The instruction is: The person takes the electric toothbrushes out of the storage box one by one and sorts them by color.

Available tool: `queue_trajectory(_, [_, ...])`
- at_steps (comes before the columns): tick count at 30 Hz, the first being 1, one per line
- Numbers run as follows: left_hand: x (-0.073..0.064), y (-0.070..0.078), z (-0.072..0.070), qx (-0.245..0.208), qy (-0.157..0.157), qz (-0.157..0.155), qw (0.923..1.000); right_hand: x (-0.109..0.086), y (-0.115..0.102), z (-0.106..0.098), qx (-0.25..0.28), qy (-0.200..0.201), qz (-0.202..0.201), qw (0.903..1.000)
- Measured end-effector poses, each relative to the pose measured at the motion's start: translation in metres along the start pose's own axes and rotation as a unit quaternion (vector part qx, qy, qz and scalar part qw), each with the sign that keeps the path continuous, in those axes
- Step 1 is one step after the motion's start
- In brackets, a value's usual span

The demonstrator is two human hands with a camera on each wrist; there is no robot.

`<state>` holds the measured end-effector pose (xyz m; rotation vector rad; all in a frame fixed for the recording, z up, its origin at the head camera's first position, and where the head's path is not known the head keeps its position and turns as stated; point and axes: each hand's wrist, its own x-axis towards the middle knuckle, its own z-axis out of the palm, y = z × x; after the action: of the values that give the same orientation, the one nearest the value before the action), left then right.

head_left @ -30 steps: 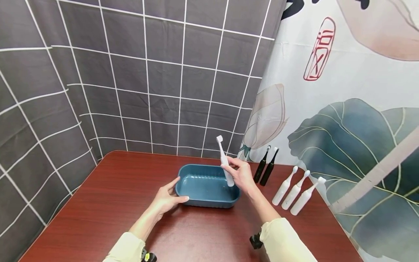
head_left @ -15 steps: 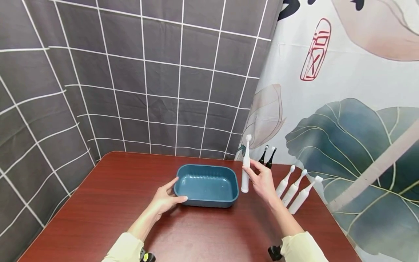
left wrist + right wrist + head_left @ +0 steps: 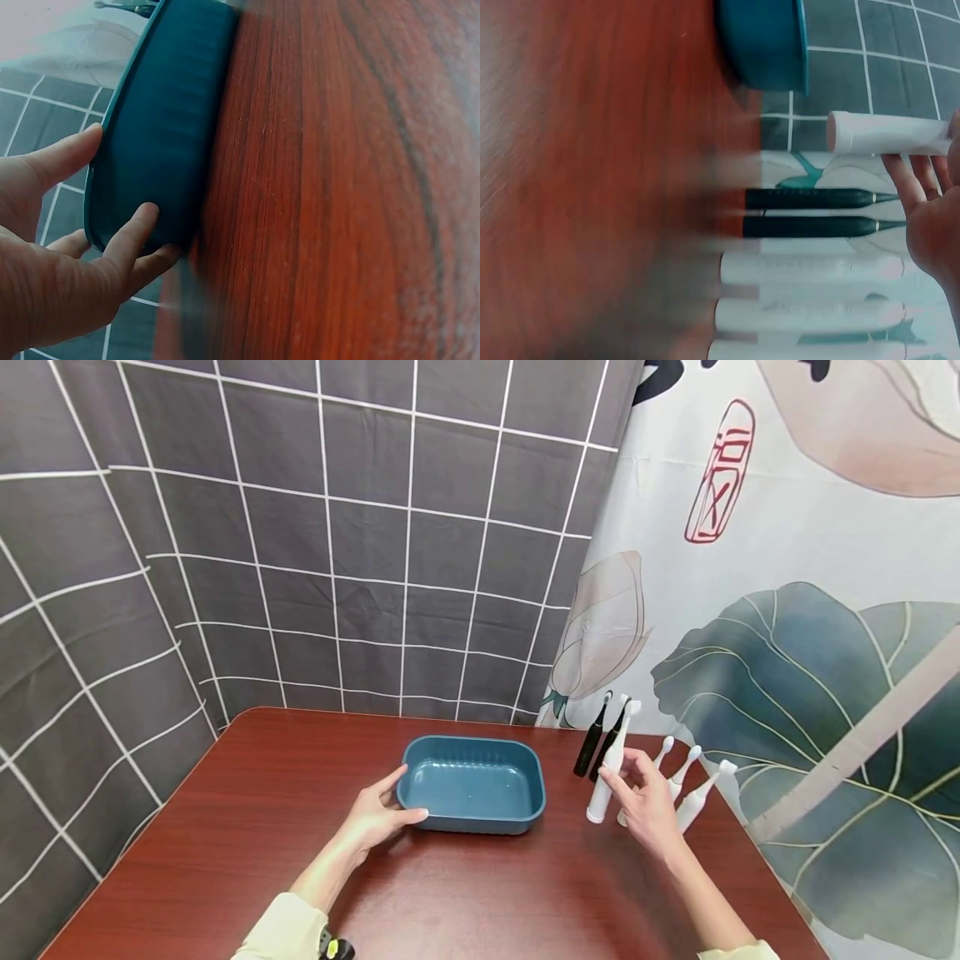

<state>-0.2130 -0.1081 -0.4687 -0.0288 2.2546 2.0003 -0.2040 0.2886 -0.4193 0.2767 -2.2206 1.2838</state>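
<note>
My right hand [image 3: 649,803] grips a white electric toothbrush [image 3: 613,758] by its handle, head up. It is raised above the table in the right wrist view, where fingers wrap the white handle [image 3: 889,133]. In the head view, it overlaps the two black electric toothbrushes [image 3: 589,748] and part of the standing white ones. My left hand [image 3: 377,818] holds the left end of a blue plastic tub [image 3: 480,827], thumb at the near rim and fingers around the end wall. In the left wrist view, fingertips press the tub's outer side [image 3: 161,127]. The tub's visible inside holds nothing.
Three white electric toothbrushes [image 3: 693,800] stand in a row on the red-brown wooden table [image 3: 315,760], right of my right hand. Behind the table hang a grey checked curtain [image 3: 367,610] and a white printed cloth [image 3: 675,635].
My right hand has carried the white toothbrush from over the tub's right end rightward to the row of toothbrushes. The left hand and tub stay in place.
</note>
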Motion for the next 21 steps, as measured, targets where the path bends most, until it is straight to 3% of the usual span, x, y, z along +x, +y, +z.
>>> queue_trajectory(3, [0.000, 0.000, 0.000, -0.002, -0.001, -0.001, 1.0000, -0.009, -0.010, -0.010, -0.029, -0.002, -0.003, 0.9996])
queue_trajectory(7, [0.000, 0.000, 0.000, -0.009, -0.002, -0.002, 1.0000, -0.019, -0.002, -0.025, -0.053, -0.007, -0.009, 0.9985])
queue_trajectory(10, [0.000, 0.000, 0.000, -0.010, -0.002, -0.004, 0.9999, -0.026, 0.014, -0.035, -0.059, -0.004, -0.008, 0.9982])
queue_trajectory(17, [0.000, 0.001, 0.000, -0.009, -0.001, -0.005, 0.9999, -0.039, 0.001, -0.057, -0.074, 0.018, -0.026, 0.9968])
queue_trajectory(21, [0.000, 0.001, 0.000, -0.019, -0.003, -0.008, 0.9998, -0.046, 0.008, -0.070, -0.063, 0.027, -0.011, 0.9975])
